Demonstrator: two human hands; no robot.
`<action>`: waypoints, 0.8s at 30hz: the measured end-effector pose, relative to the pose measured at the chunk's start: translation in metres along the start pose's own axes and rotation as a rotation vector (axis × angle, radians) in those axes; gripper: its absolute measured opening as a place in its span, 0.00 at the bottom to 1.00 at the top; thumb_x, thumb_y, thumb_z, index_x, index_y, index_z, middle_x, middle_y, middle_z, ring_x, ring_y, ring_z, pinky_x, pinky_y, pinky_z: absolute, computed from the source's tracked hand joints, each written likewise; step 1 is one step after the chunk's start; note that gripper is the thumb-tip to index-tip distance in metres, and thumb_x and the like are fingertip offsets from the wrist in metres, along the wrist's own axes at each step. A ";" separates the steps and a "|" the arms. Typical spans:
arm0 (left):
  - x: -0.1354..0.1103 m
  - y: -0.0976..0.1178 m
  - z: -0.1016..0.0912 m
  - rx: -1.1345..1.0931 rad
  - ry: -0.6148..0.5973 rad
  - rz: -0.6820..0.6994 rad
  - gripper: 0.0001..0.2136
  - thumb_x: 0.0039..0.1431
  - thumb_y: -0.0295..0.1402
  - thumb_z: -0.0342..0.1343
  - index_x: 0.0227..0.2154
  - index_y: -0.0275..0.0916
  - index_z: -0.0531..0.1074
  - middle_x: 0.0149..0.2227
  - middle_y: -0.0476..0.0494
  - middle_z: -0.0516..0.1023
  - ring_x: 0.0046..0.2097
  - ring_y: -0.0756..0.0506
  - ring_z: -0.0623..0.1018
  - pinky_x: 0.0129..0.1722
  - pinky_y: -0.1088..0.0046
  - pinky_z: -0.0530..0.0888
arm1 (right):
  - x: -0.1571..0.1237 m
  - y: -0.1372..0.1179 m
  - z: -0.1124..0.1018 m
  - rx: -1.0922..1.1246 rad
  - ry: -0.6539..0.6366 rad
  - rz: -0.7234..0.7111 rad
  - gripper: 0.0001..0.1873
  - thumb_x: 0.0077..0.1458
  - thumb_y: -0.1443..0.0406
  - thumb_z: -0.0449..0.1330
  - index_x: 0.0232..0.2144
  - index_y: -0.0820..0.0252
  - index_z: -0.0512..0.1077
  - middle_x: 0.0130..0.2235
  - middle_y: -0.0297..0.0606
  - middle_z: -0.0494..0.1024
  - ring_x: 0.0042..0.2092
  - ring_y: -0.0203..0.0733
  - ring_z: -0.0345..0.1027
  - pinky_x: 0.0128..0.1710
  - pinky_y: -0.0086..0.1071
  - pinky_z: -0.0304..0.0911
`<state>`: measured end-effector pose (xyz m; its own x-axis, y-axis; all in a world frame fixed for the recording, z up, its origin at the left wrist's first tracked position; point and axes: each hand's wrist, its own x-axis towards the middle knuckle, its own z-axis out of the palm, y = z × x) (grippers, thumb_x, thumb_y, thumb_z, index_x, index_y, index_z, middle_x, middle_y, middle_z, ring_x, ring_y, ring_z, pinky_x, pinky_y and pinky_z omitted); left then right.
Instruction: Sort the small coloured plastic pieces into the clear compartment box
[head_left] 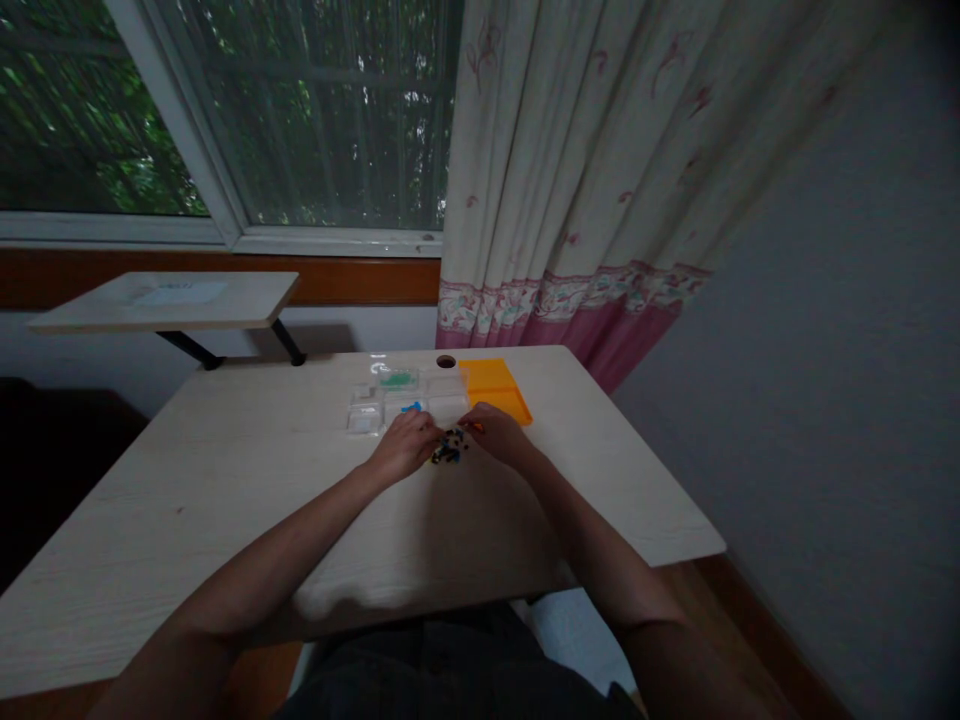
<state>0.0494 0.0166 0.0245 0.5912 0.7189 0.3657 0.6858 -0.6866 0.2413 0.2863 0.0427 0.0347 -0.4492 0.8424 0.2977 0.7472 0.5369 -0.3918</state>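
- Roughly just in front of the clear tray (448, 405), on its near side: loose small pieces (448, 448), dark, blue and yellowish, scattered in a pile on the worktop (247, 460).
- Likely very light, hard and stiff, probably plastic; apt to skid if pushed, not very fragile.
- Best taken singly by opposite edges, thumb against fingertip; too small for a whole-hand grip.
- Left hand (409, 442) at the tray's near edge: fingers bent down, close together; cannot tell if pinching a piece.
- Right hand (496, 430) by the tray's near right corner: fingers curled in at a small orange bit (478, 427); cannot tell if gripped.
- Inside the tray: green pieces (397, 379) toward the back, blue pieces (410, 407) toward the front.
- Right of the tray: orange panel (491, 378), probably thin; hold by the rim.
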 end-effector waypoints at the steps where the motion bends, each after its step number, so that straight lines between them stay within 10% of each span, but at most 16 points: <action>1: 0.003 0.001 0.003 0.019 0.002 -0.020 0.10 0.62 0.33 0.53 0.44 0.44 0.76 0.40 0.41 0.72 0.45 0.40 0.69 0.44 0.62 0.67 | -0.002 -0.001 0.000 -0.020 -0.032 0.006 0.10 0.56 0.71 0.60 0.38 0.57 0.78 0.39 0.39 0.77 0.41 0.40 0.71 0.41 0.32 0.64; 13: 0.001 0.022 0.016 -0.074 0.055 -0.035 0.19 0.59 0.40 0.59 0.51 0.41 0.69 0.48 0.39 0.70 0.51 0.39 0.68 0.51 0.56 0.68 | -0.021 0.000 0.015 -0.058 -0.062 -0.127 0.12 0.55 0.75 0.56 0.40 0.63 0.75 0.43 0.45 0.75 0.47 0.43 0.67 0.51 0.37 0.62; 24: -0.071 -0.002 0.008 -0.060 0.103 -0.210 0.24 0.62 0.42 0.54 0.58 0.39 0.63 0.58 0.32 0.64 0.60 0.36 0.64 0.60 0.49 0.65 | -0.028 -0.012 0.026 0.107 -0.107 -0.092 0.12 0.52 0.73 0.60 0.40 0.64 0.75 0.40 0.43 0.74 0.43 0.41 0.68 0.46 0.33 0.64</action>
<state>0.0089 -0.0323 -0.0094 0.3897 0.8341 0.3904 0.7612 -0.5304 0.3732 0.2773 0.0142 0.0089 -0.5671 0.7864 0.2450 0.6463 0.6092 -0.4596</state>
